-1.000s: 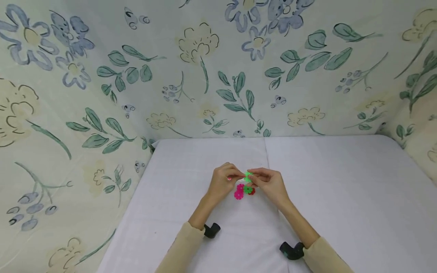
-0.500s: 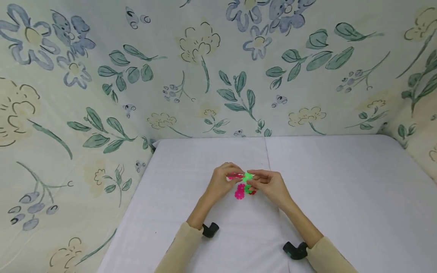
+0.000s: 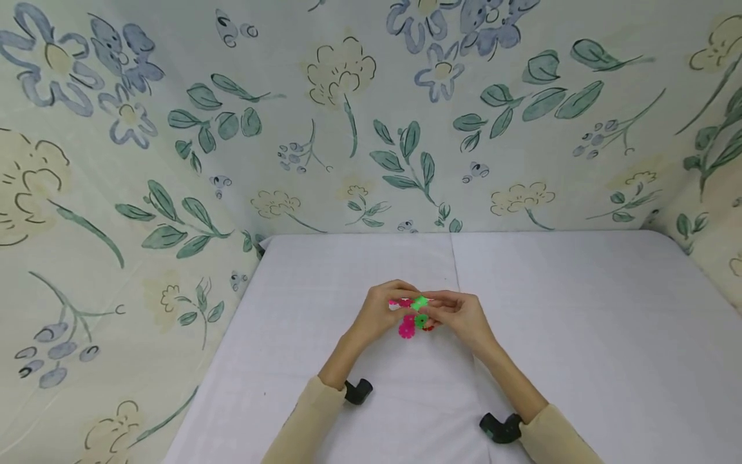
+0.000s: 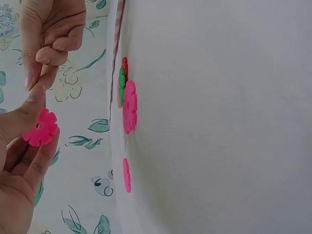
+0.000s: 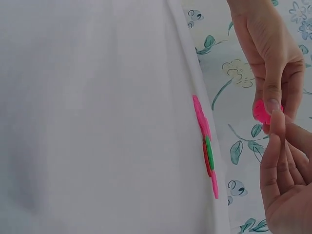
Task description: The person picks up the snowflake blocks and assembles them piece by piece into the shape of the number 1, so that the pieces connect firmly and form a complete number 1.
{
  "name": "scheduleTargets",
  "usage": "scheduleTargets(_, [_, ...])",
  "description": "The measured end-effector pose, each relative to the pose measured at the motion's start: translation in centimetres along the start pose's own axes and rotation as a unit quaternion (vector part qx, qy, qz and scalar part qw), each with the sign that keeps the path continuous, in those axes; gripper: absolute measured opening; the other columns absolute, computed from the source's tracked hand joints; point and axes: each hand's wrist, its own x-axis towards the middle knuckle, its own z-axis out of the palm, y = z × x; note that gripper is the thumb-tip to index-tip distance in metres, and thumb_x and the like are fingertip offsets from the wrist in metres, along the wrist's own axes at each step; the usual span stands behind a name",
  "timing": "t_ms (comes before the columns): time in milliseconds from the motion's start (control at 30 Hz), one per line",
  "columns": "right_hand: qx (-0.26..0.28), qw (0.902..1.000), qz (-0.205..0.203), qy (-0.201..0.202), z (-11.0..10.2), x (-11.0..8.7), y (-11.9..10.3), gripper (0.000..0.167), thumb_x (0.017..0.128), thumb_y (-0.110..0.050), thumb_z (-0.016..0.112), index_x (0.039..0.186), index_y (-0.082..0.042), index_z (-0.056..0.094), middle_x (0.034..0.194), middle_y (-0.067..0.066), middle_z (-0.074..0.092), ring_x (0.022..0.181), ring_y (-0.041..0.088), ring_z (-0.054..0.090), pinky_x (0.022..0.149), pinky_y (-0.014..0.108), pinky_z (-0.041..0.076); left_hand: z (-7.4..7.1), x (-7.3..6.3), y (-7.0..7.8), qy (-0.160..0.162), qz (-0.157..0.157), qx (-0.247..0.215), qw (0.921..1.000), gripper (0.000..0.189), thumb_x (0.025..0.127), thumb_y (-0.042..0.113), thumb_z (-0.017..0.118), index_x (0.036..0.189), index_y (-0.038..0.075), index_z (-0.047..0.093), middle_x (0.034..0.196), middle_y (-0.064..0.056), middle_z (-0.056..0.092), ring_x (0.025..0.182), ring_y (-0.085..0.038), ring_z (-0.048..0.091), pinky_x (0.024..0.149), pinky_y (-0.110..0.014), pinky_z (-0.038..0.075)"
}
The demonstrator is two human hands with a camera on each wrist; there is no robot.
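Observation:
My left hand [image 3: 373,314] holds a pink flower-shaped disc [image 4: 41,127] with notched edges and a hole in the middle, between thumb and fingers. At the fingertips of both hands is a bright green flower-shaped disc [image 3: 420,302], pinched by my right hand [image 3: 464,316]. Whether the green and pink discs are joined is hidden by the fingers. The two hands' fingertips meet just above a small cluster on the cloth: pink discs [image 3: 407,330], a darker green disc [image 3: 420,321] with a centre hole, and a red disc [image 3: 429,328] partly covered.
A white cloth [image 3: 568,335] covers the table, with a crease running front to back. Floral fabric [image 3: 348,129] hangs behind and at the sides. Black wrist-camera mounts [image 3: 501,428] stick out from both forearms.
My left fingers have shifted from a tight fingertip pinch to a wider grasp, showing more of the pink disc. The hands have drawn slightly closer around the green disc. The cluster on the cloth stays put.

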Motion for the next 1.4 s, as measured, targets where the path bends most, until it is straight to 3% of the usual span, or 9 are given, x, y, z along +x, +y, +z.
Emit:
scheduleTargets(200, [0.007,0.9999,0.015,0.003,0.0,0.1,0.3,0.038,0.093,-0.012,0.078,0.126,0.005,0.069,0.111,0.029,0.073,0.081,0.02,0.079,0.075,0.027,0.064,0.2,-0.2,-0.2,0.0,0.014,0.014,0.9998,0.024,0.086,0.004,0.082,0.11,0.002,0.08,0.113,-0.008,0.076,0.107,-0.021,0.072,0.094,-0.025,0.059])
scheduleTargets(500, [-0.051,0.9981,0.033,-0.007,-1.2,-0.1,-0.1,0.041,0.094,-0.015,0.077,0.131,0.001,0.068,0.111,0.025,0.072,0.088,0.031,0.078,0.079,0.023,0.063,-0.3,-0.4,-0.5,0.017,-0.019,-0.007,0.9996,0.021,0.085,0.002,0.082,0.106,0.005,0.082,0.114,-0.008,0.078,0.109,-0.022,0.073,0.093,-0.032,0.061])
scheduleTargets(733, [-0.089,0.9947,0.051,0.006,-2.5,0.3,0.2,0.039,0.095,-0.011,0.075,0.131,0.002,0.068,0.115,0.025,0.073,0.087,0.012,0.074,0.077,0.017,0.059,-0.5,-0.3,-0.7,0.029,-0.038,-0.036,0.9982,0.016,0.086,0.002,0.081,0.102,0.003,0.083,0.112,-0.009,0.08,0.107,-0.023,0.075,0.088,-0.023,0.061])
scheduleTargets(967, [-0.098,0.9921,0.068,-0.039,-2.5,0.8,0.8,0.036,0.095,-0.007,0.073,0.13,0.004,0.068,0.116,0.025,0.074,0.092,0.023,0.073,0.076,0.02,0.059,-0.5,-0.6,-0.9,0.024,-0.063,-0.034,0.9972,0.012,0.088,0.002,0.079,0.1,0.001,0.082,0.11,-0.011,0.08,0.109,-0.024,0.074,0.086,-0.019,0.06])
scheduleTargets(1167, [-0.079,0.9903,0.1,-0.056,-1.9,1.0,1.3,0.036,0.094,-0.008,0.075,0.127,0.004,0.069,0.112,0.024,0.076,0.085,0.019,0.071,0.072,0.024,0.059,-0.5,-0.5,-0.9,0.039,-0.063,-0.043,0.9963,0.013,0.088,0.0,0.079,0.1,-0.001,0.082,0.11,-0.011,0.079,0.11,-0.025,0.074,0.09,-0.021,0.06])
scheduleTargets(1400, [-0.107,0.9888,0.085,-0.061,-1.6,1.2,1.7,0.036,0.091,-0.008,0.079,0.124,0.003,0.072,0.102,0.022,0.075,0.078,0.017,0.069,0.067,0.023,0.058,-0.5,-0.4,-1.0,0.039,-0.087,-0.068,0.9931,0.014,0.088,-0.003,0.077,0.102,-0.002,0.081,0.113,-0.01,0.078,0.112,-0.024,0.072,0.09,-0.022,0.06])
